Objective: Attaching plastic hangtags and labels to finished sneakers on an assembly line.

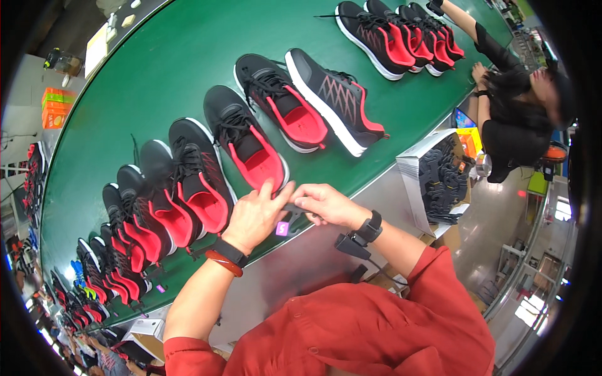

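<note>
A black sneaker (pixel 226 113) with a red lining lies on the green table in front of me, its heel toward me. My left hand (pixel 254 216) pinches the heel collar of this sneaker, one finger over its inner edge. Close by, my right hand (pixel 329 203) is closed on a black plastic shoe hanger (pixel 293 213) beside the heel. A small purple tag (pixel 282 229) sits on the hanger. The exact contact between hanger and heel is hidden by my fingers. To the right lie two more sneakers, one upright (pixel 276 100), one on its side (pixel 335 100).
Several matching sneakers (pixel 188 169) line the green table (pixel 157 75) to my left, and more (pixel 395 37) stand at the far right. A white carton (pixel 414 188) of black hangers is by my right elbow. A co-worker (pixel 520 119) leans at the table's right edge.
</note>
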The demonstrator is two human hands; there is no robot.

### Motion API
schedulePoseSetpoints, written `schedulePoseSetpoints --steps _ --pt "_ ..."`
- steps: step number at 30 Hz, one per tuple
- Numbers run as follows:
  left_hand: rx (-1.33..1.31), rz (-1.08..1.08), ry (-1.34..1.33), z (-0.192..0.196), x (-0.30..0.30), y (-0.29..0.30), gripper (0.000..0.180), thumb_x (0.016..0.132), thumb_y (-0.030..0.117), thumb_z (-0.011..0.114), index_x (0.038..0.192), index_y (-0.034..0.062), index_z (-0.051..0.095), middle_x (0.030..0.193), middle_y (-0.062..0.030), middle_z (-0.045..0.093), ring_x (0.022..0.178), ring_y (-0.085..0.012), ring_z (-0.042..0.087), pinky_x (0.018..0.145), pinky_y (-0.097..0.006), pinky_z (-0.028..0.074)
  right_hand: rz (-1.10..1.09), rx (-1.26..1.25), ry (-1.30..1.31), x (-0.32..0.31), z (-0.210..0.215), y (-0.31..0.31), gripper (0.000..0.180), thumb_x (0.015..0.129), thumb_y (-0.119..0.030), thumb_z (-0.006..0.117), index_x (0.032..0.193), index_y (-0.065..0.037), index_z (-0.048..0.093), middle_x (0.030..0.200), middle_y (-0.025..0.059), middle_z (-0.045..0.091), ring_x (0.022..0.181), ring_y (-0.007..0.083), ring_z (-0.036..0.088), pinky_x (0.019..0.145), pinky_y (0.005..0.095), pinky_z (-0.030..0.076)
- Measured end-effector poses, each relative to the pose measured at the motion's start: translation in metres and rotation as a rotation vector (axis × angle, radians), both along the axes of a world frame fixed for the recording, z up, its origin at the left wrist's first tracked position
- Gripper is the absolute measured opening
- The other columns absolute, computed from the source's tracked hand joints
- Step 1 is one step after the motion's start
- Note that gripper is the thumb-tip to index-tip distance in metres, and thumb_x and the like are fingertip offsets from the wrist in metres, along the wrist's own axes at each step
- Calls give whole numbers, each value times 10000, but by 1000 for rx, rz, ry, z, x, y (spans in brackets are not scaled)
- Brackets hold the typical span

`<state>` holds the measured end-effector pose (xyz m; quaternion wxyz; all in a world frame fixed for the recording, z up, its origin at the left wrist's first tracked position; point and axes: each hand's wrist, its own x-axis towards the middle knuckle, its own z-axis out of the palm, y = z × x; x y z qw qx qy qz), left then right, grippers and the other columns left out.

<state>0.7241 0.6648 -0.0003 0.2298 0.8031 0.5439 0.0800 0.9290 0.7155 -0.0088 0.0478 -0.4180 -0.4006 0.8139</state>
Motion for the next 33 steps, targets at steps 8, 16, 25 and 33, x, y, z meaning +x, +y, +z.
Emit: schedulePoseSetpoints --steps 8,16,25,33 --pt "-104 221 122 14 -8 -21 646 780 -24 531 1400 156 489 846 -168 574 656 -326 655 594 -439 544 694 1815 -636 17 22 99 219 772 -125 610 985 -82 636 1078 37 617 946 219 520 769 334 416" --pt "-159 419 -133 5 -12 -30 444 840 -7 451 1241 122 592 927 -244 616 741 -426 651 673 -509 535 866 1870 -109 -12 19 95 273 724 -308 738 807 -148 532 790 -7 541 882 194 510 804 356 399" --pt "-182 457 -163 -3 -11 -31 428 812 -46 505 1196 97 627 922 -216 646 788 -420 641 719 -488 524 1042 1872 -142 -31 26 88 300 741 -390 729 805 -154 555 731 0 528 866 195 491 903 359 376" --pt "-184 440 -130 1 -13 -32 427 827 -10 465 1205 91 636 939 -265 645 771 -410 662 715 -485 543 1071 1861 -142 -44 25 82 249 706 -342 740 771 -161 582 655 -7 529 870 192 495 913 361 366"
